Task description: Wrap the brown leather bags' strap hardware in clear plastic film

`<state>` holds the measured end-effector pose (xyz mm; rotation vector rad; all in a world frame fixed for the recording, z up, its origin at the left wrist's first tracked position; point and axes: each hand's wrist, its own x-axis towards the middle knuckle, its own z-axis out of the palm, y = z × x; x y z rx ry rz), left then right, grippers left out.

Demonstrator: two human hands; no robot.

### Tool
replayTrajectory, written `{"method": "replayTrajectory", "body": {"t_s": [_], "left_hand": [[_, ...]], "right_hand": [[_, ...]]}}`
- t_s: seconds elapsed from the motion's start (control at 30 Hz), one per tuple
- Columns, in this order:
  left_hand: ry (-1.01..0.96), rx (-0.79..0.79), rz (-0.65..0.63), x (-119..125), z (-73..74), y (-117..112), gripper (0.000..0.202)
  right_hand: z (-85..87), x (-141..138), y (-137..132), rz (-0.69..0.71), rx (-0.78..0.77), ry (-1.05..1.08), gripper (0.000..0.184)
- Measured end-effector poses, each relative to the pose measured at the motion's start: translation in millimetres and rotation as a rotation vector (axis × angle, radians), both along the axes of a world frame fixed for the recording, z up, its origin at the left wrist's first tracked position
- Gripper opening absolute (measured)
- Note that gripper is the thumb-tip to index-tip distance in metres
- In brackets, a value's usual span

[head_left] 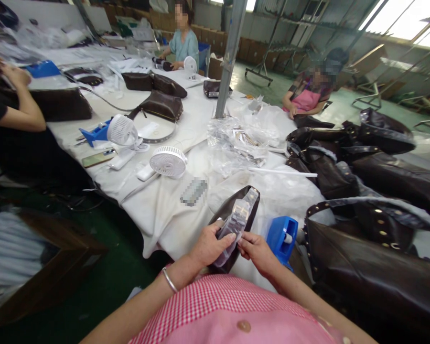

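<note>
A dark brown leather bag (252, 195) stands on the near edge of the cloth-covered table, close to my body. Clear plastic wrap (230, 231) covers the strap along its top, and a gold-coloured buckle shows through. My left hand (209, 244) grips the wrapped strap from the left, thumb laid over the plastic. On the other side, the fingers of my right hand (254, 248) pinch the edge of the plastic wrap. Just right of that hand sits a blue tape dispenser (282, 238).
Several dark studded bags (372, 253) are heaped on the right. Two small white fans (168, 161), a phone (99, 158) and another blue dispenser (95, 134) lie left of centre. A metal post (231, 62) rises beyond crumpled plastic (236, 143). Co-workers sit around the table.
</note>
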<state>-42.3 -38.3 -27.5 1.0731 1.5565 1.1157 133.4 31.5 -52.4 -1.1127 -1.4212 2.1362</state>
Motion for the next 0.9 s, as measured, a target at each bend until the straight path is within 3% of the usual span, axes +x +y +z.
{"method": "replayTrajectory", "body": {"t_s": [0.13,0.3,0.43,0.53,0.6,0.67,0.8,0.9], "left_hand": [[0.018,-0.047,0.002,0,-5.2,-1,0.026],[0.029,-0.106,0.028,0,-9.6,-2,0.03],[-0.012,-0.126,0.036,-2,-8.4,-2,0.03],[-0.011,-0.126,0.025,-3,-8.5,-2,0.032],[0.01,-0.117,0.006,-2,-8.0,-1,0.032],[0.033,-0.103,-0.012,0,-5.8,0,0.03],[0.054,-0.044,-0.048,3,3.2,1,0.023],[0.049,0.023,-0.079,1,8.0,-2,0.02]], "right_hand": [[-4.1,-5,0,-0.057,-0.069,0.044,0.029],[0.7,-8,2,-0.034,0.027,-0.041,0.03],[23.3,7,5,-0.006,0.357,-0.2,0.03],[44.0,20,11,0.17,0.693,-0.147,0.049],[56.4,20,18,0.321,0.864,-0.103,0.041],[67.3,11,28,0.416,1.021,-0.104,0.025],[82.2,-22,47,0.555,1.3,-0.174,0.016],[82.3,-44,55,0.641,1.332,-0.173,0.012]]}}
